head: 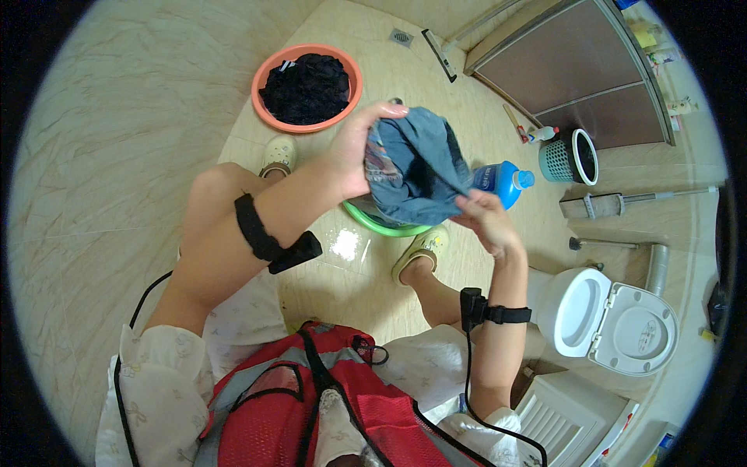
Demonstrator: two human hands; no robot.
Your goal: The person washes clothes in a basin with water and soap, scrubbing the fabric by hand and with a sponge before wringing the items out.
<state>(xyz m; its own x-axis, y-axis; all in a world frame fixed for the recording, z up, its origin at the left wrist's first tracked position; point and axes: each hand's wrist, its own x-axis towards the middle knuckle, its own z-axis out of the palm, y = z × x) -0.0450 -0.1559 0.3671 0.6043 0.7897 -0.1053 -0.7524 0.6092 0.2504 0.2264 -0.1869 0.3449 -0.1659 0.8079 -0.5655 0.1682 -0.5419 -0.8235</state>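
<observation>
My left hand (pixel 356 149) grips one side of a blue garment (pixel 417 169), its thumb over the upper edge and a printed patch beside the palm. At the lower right edge of the cloth, my right hand (pixel 481 216) pinches the fabric between thumb and fingers. The garment is held over a green basin (pixel 388 229), hiding most of it; some cloth shows inside its rim. Just right of the garment a blue bottle (pixel 505 181) with a blue cap stands or lies; which one I cannot tell. An orange basin (pixel 261 114) with dark wet-looking clothes (pixel 306 87) sits farther off.
Wet tiled floor with a drain (pixel 401 38) and a floor squeegee (pixel 439 55) at the top. To the right are a teal basket (pixel 555 160), a small white bottle (pixel 543 134), a brush (pixel 515 124), a mop (pixel 592 205), a toilet (pixel 580 312) and a white plastic stool (pixel 563 408).
</observation>
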